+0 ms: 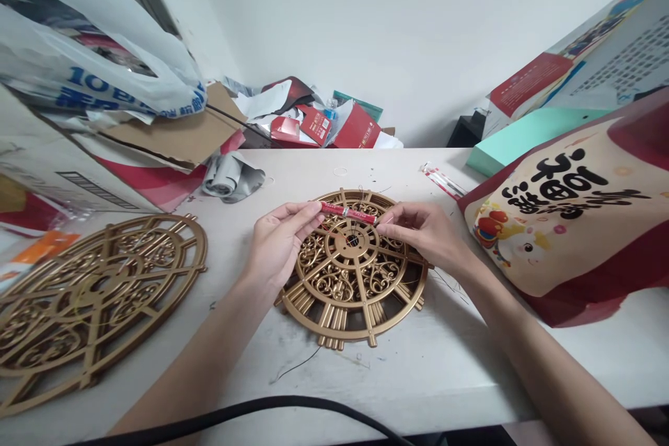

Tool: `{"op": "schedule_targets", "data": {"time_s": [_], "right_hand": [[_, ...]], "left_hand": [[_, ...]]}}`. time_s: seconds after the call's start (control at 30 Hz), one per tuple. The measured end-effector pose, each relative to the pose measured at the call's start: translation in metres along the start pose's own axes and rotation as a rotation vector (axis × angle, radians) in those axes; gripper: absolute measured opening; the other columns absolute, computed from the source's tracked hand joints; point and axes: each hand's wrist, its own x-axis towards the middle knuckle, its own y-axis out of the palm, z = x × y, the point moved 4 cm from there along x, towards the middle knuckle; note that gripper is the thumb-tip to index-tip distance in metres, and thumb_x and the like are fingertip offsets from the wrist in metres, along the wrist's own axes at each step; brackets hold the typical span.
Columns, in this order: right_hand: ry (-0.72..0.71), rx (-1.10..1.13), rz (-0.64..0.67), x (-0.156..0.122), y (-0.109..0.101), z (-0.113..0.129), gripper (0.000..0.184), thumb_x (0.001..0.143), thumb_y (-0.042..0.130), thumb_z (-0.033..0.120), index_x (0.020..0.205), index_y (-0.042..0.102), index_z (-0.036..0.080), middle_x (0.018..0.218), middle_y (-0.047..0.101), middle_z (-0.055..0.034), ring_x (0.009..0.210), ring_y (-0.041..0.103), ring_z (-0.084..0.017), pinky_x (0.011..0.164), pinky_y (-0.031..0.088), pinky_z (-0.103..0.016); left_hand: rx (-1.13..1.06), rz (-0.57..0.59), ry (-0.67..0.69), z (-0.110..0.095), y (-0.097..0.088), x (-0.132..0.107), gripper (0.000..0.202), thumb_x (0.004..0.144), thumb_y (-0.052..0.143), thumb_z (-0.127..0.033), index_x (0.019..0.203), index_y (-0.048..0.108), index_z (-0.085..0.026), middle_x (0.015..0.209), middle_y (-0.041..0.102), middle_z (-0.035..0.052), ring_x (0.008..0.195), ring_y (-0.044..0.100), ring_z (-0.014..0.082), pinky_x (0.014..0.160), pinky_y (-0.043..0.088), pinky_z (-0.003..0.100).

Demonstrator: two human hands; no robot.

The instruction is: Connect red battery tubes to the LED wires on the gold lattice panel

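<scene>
A slim red pen [348,212] with pale lettering and a light band near its middle lies level between my hands. My left hand [285,233] pinches its left end with thumb and fingertips. At the other end, the thumb and fingers of my right hand [421,230] close on the pen's tip. Beneath both hands a round gold openwork clock frame [360,320] with scrollwork and bar numerals rests flat on the table. Thin dark wires show around its centre hole and stick out past its rim.
On the left lies a second gold openwork frame [196,237]. A red and cream bag [564,223] and a mint-green box [527,136] stand right, near a red-and-white packet [442,181]. Cartons and a plastic bag [130,77] crowd the left back. A black cable [293,402] crosses the front.
</scene>
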Motion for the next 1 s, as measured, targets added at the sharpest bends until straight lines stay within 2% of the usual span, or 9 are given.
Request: {"op": "schedule_targets", "data": {"time_s": [0.13,0.4,0.67,0.9,1.0], "right_hand": [[0.044,0.122,0.02,0.0,0.003,-0.001,0.021,0.083,0.081,0.041,0.085,0.075,0.021,0.085,0.072,-0.0021,0.073,0.061,-0.014,0.067,0.047,-0.03],[0.079,0.139,-0.016,-0.001,0.005,0.003,0.017,0.085,0.078,0.036,0.084,0.074,0.02,0.067,0.066,0.0004,0.062,0.056,-0.012,0.059,0.043,-0.029],[0.055,0.201,-0.039,-0.001,0.013,0.0,0.018,0.082,0.08,0.036,0.083,0.071,0.02,0.072,0.067,-0.0001,0.056,0.053,-0.01,0.055,0.042,-0.029],[0.087,0.243,-0.135,-0.001,0.016,0.0,0.023,0.075,0.085,0.038,0.081,0.073,0.02,0.074,0.069,-0.0011,0.056,0.05,-0.01,0.055,0.045,-0.029],[0.102,0.264,-0.161,-0.002,0.016,-0.003,0.028,0.073,0.087,0.039,0.087,0.073,0.019,0.078,0.071,-0.0022,0.057,0.052,-0.01,0.054,0.045,-0.028]], "left_hand": [[0.006,0.007,0.005,0.001,-0.002,0.001,0.018,0.069,0.089,-0.02,0.079,0.076,-0.013,0.094,0.076,0.0081,0.092,0.071,0.0135,0.095,0.058,0.023],[-0.012,-0.009,0.01,0.001,-0.001,0.001,0.015,0.07,0.088,-0.017,0.078,0.076,-0.014,0.092,0.076,0.0065,0.091,0.071,0.0128,0.096,0.058,0.023],[-0.016,-0.034,-0.001,0.0,0.002,-0.002,0.011,0.071,0.086,-0.014,0.077,0.077,-0.014,0.091,0.076,0.0067,0.09,0.071,0.0127,0.094,0.058,0.022],[-0.048,-0.045,0.0,-0.001,0.002,-0.002,0.01,0.071,0.085,-0.011,0.077,0.077,-0.013,0.09,0.076,0.006,0.09,0.071,0.0121,0.091,0.06,0.019],[-0.047,-0.04,0.005,0.0,0.002,-0.002,0.01,0.072,0.085,-0.011,0.077,0.077,-0.013,0.09,0.076,0.0061,0.091,0.071,0.0122,0.092,0.06,0.02]]}}
